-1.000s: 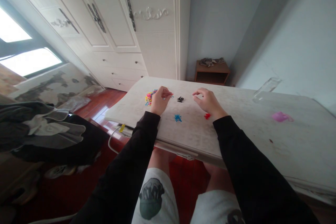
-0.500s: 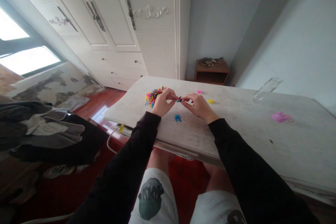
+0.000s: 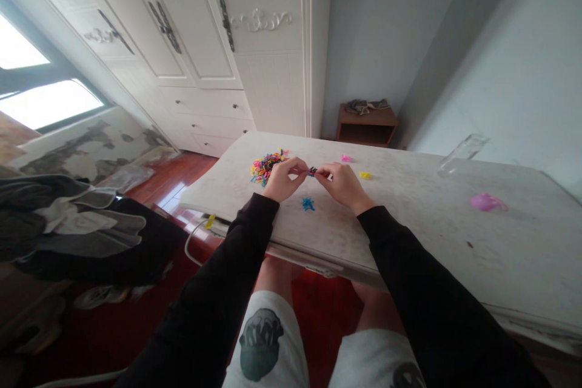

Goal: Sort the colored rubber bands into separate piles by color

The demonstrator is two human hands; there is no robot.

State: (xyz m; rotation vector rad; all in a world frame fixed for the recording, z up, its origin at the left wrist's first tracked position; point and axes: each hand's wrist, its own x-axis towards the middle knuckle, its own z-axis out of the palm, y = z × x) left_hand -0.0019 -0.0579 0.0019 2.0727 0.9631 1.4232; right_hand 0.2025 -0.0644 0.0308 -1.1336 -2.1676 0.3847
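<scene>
My left hand (image 3: 285, 179) is closed in a pinch just right of a mixed heap of small coloured rubber bands (image 3: 265, 165). Thumb and fingers of my right hand (image 3: 340, 182) are pinched too, facing the left fingertips. Between the two sets of fingertips shows a small dark cluster of bands (image 3: 313, 171); whether it lies on the table or is held is hard to tell. What each pinch holds is too small to make out. A blue pile (image 3: 308, 204) lies nearer me, below the hands. Beyond the right hand are a pink pile (image 3: 346, 158) and a yellow pile (image 3: 365, 175).
The white table (image 3: 409, 218) also bears a clear glass bottle (image 3: 462, 156) lying tilted at the back right, and a pink-purple object (image 3: 487, 202). A white wardrobe (image 3: 273, 85) and a small brown stand (image 3: 367, 124) are behind. Dark clothing (image 3: 91, 230) lies at left.
My right hand has shifted slightly left, and its fingertips have come a little closer to the dark cluster. The left fingers have bent slightly; the piles look the same.
</scene>
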